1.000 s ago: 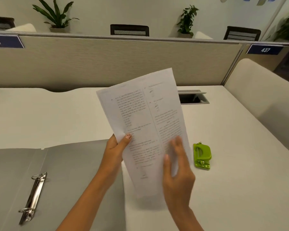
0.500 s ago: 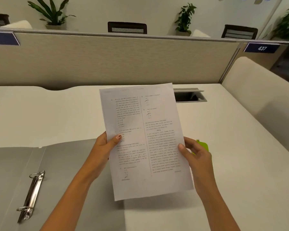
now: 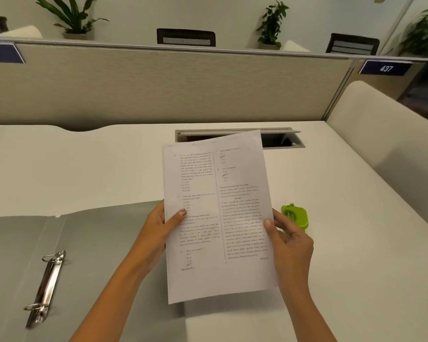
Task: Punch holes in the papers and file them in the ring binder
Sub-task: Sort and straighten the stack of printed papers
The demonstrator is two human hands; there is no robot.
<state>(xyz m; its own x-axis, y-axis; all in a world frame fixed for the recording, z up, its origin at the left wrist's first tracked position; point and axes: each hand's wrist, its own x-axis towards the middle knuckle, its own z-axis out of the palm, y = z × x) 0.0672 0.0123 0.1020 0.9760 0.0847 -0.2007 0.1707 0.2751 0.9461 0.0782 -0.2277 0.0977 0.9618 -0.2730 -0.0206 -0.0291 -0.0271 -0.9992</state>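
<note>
One paper (image 3: pixel 218 218): left grip (image 3: pixel 158 225), right grip (image 3: pixel 290 240).

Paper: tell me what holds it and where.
Both hands hold the paper: left hand pinches its left edge, right hand its right edge, near mid-height.

Bare counter (image 3: pixel 344 280) lies right of the paper (image 3: pixel 218 218); punch (image 3: pixel 295 215) and binder rings (image 3: pixel 45 287) obstruct either side.
</note>
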